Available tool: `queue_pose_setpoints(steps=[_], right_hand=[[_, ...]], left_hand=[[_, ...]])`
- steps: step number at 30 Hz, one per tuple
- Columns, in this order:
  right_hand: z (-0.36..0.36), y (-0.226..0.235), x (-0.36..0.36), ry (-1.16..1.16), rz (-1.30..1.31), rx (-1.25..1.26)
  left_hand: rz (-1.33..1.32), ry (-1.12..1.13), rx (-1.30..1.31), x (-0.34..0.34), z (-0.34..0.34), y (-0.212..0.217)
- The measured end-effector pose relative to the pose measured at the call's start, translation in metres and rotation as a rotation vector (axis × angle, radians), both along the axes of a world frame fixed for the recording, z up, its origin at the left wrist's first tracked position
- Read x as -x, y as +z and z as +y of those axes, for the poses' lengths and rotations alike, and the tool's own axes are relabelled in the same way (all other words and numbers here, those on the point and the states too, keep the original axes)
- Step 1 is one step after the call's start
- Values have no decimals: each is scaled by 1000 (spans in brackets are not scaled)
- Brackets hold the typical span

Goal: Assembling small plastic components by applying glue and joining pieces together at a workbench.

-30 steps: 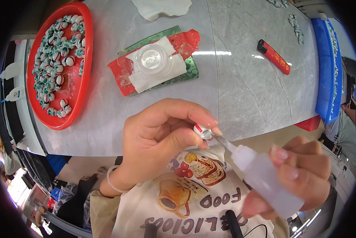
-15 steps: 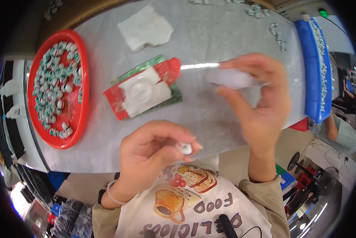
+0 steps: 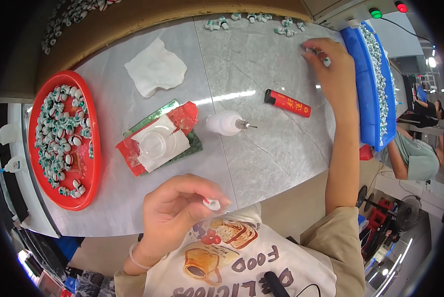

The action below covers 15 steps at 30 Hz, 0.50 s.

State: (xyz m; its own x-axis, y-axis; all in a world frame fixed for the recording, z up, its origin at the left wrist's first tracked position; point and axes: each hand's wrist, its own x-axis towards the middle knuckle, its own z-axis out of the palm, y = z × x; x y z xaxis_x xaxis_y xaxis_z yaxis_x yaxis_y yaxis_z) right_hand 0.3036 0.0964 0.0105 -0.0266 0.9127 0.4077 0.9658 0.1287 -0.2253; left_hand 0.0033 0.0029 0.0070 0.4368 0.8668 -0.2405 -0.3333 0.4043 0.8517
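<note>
My left hand (image 3: pixel 177 205) is closed in a pinch on a small white hollow piece (image 3: pixel 211 203) with a red mark, low over the front table edge. Out at the far right, my right hand (image 3: pixel 333 64) has its fingers curled around a small white and green piece (image 3: pixel 326 61), partly hidden by the fingers. A white squeeze bottle (image 3: pixel 224 123) with a thin metal needle tip rests mid-table, its tip pointing right. Left of it, a clear round dish (image 3: pixel 153 144) sits on white tissue over red and green packets (image 3: pixel 128 150).
A red oval tray (image 3: pixel 96 163) of small white and green pieces stands at left. A red lighter (image 3: pixel 288 103) lies mid-right; a white cloth (image 3: pixel 155 68) lies farther back. Several pieces (image 3: pixel 251 18) line the back edge. A blue bin (image 3: pixel 363 94) of pieces flanks the right side.
My right hand has let go of the white bottle, now on the table, and moved far right to a small piece. My left hand keeps its white piece. The view has shifted.
</note>
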Motion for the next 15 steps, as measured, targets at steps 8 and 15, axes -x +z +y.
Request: queue_pose_setpoints(steps=[8,15], right_hand=[[-15,21,19,21,308,1],[-62,30,41,65,877,90]], left_hand=[[-145,-117,-20,11,3,-11],[-175,-112,-45,12,2,-13]])
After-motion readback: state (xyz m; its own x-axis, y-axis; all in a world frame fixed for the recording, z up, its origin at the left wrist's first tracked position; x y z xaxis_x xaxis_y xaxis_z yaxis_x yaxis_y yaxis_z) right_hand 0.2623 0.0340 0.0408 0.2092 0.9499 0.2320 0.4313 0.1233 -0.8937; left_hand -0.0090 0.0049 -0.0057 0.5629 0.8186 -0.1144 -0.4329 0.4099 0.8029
